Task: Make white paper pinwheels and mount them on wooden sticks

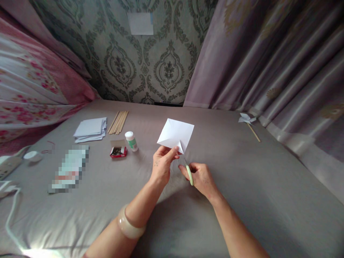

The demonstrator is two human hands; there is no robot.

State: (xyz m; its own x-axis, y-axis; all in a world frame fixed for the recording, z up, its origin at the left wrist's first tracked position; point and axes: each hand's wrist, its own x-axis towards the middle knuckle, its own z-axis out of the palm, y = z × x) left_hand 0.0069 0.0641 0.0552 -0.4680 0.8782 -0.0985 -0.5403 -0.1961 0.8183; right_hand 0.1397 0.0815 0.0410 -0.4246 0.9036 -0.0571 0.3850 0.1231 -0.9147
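Observation:
My left hand (164, 159) pinches the near edge of a square sheet of white paper (176, 132), holding it up above the grey bed sheet. Crease lines run in from the paper's corners. In my right hand (200, 176) is a pair of scissors (189, 175) with pale green handles, my fingers wrapped around them. The blades point up at the paper's near right corner, where a narrow flap stands up. How far the blades are apart is hard to make out.
Left of my hands are a white and green bottle (131, 142), a red box of small metal pieces (118, 152), wooden sticks (118, 122) and stacked white paper (90, 129). A paper pinwheel (247, 119) lies far right. A power strip (9, 166) sits at the left edge.

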